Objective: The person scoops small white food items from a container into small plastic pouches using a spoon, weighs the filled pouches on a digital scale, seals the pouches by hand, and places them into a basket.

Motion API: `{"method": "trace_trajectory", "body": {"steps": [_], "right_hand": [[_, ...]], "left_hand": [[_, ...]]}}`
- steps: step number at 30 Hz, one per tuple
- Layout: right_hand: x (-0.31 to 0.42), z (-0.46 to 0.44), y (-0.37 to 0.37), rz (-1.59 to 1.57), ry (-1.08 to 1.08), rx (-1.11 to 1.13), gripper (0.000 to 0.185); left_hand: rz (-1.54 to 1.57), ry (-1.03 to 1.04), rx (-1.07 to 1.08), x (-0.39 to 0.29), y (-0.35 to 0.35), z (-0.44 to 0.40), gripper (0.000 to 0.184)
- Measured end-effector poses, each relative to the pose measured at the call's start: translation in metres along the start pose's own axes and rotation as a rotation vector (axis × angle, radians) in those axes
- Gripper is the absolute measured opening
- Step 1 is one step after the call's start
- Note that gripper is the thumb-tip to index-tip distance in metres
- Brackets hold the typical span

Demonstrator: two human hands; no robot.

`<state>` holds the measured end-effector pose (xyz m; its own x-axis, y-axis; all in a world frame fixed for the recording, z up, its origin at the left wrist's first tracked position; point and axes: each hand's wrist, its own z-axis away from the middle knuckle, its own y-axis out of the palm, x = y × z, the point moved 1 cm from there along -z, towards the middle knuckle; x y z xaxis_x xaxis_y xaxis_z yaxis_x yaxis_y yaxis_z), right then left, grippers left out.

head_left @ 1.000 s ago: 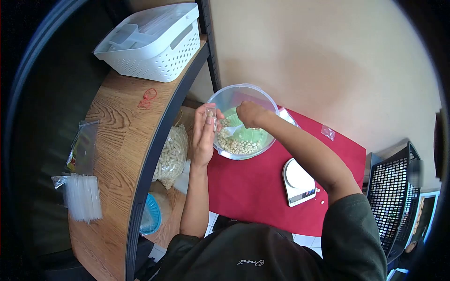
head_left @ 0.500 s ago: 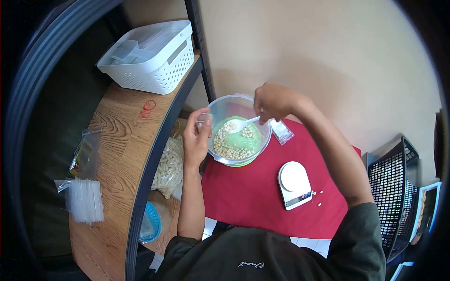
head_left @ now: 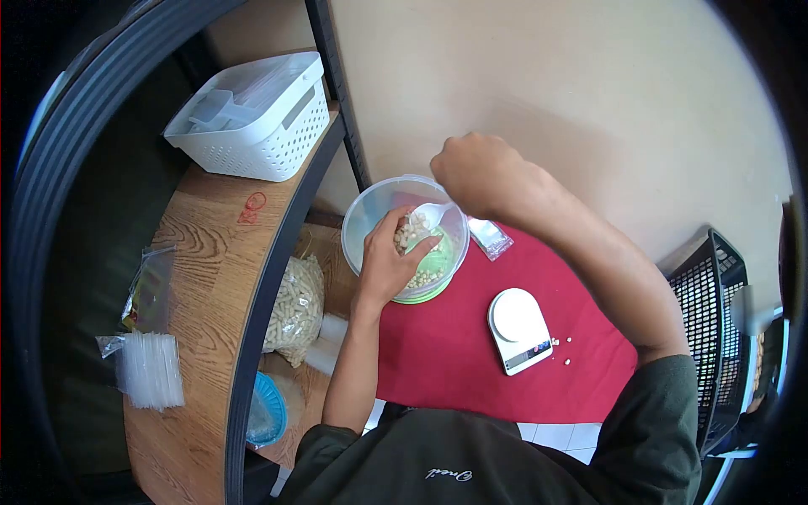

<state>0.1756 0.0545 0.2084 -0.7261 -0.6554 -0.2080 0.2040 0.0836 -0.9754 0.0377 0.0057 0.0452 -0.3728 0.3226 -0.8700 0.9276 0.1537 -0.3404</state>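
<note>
Over the clear round tub [head_left: 358, 220] my left hand [head_left: 394, 259] is curved, thumb apart from the fingers; the small clear bag seen in it earlier cannot be made out. My right hand [head_left: 478, 172] is closed on the handle of a white spoon [head_left: 432, 215], whose bowl is beside the left fingers. Pale round pieces [head_left: 425, 276] and something green [head_left: 433, 252] lie in the tub. A white scale [head_left: 518, 324] stands on the red cloth [head_left: 446, 353], with a few crumbs [head_left: 567, 361] to its right.
On the wooden shelf [head_left: 198, 278] at left are a white basket [head_left: 261, 135], clear sleeves [head_left: 151, 370] and a packet [head_left: 147, 295]. Below it sit a bag of pale pieces [head_left: 296, 307] and a blue basket [head_left: 268, 408]. A clear packet [head_left: 491, 239] lies behind the scale; a black crate [head_left: 715, 328] stands at right.
My right hand has lifted out of the tub with the spoon, whose bowl is now by my left fingers. My left hand has moved right, over the tub.
</note>
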Motion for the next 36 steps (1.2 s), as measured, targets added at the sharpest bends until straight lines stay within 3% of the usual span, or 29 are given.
{"method": "trace_trajectory", "body": {"steps": [8, 10, 13, 15, 17, 18, 21, 23, 27, 29, 30, 32, 35, 36], "right_hand": [[0.022, 0.005, -0.017, 0.193, -0.086, -0.087, 0.007], [0.012, 0.003, -0.016, 0.161, 0.017, -0.202, 0.007], [-0.001, -0.009, 0.019, 0.139, 0.062, -0.169, 0.011], [0.006, -0.016, 0.059, 0.075, 0.033, -0.032, 0.016], [0.019, -0.021, 0.095, 0.018, 0.007, 0.121, 0.015], [0.024, -0.027, 0.114, -0.008, 0.007, 0.199, 0.017], [0.030, -0.037, 0.135, -0.102, -0.120, 0.390, 0.031], [0.027, -0.037, 0.139, -0.176, -0.100, 0.367, 0.038], [0.009, -0.019, 0.119, -0.376, -0.055, 0.193, 0.030], [0.003, -0.001, 0.102, -0.745, -0.002, -0.046, 0.025], [0.005, 0.011, 0.096, -0.749, 0.011, -0.041, 0.025], [0.018, 0.043, 0.088, -1.141, -0.114, -0.191, 0.020], [0.034, 0.077, 0.095, -1.100, -0.094, -0.254, 0.016], [0.033, 0.091, 0.097, -1.114, -0.086, -0.303, 0.020]], "left_hand": [[0.178, -0.031, -0.089, 0.017, 0.001, 0.000, 0.036], [0.288, -0.049, -0.087, 0.022, -0.002, 0.001, 0.030], [0.535, -0.043, -0.084, 0.020, -0.013, 0.004, 0.033], [0.564, -0.008, -0.029, 0.021, -0.021, 0.006, 0.043], [0.972, -0.015, 0.192, 0.018, -0.027, 0.011, 0.057], [0.901, -0.070, 0.183, 0.018, -0.026, 0.012, 0.068], [0.990, -0.097, 0.211, 0.011, -0.028, 0.019, 0.065], [0.935, -0.109, 0.199, 0.005, -0.026, 0.025, 0.067], [0.825, -0.127, 0.217, -0.004, -0.022, 0.032, 0.073], [0.817, -0.149, 0.269, -0.006, -0.018, 0.036, 0.074], [0.805, -0.163, 0.316, -0.008, -0.015, 0.038, 0.076], [0.737, -0.174, 0.329, -0.022, -0.006, 0.042, 0.076], [0.692, -0.184, 0.473, -0.024, 0.009, 0.054, 0.074], [0.511, -0.030, 0.354, -0.008, 0.022, 0.057, 0.072]]}}
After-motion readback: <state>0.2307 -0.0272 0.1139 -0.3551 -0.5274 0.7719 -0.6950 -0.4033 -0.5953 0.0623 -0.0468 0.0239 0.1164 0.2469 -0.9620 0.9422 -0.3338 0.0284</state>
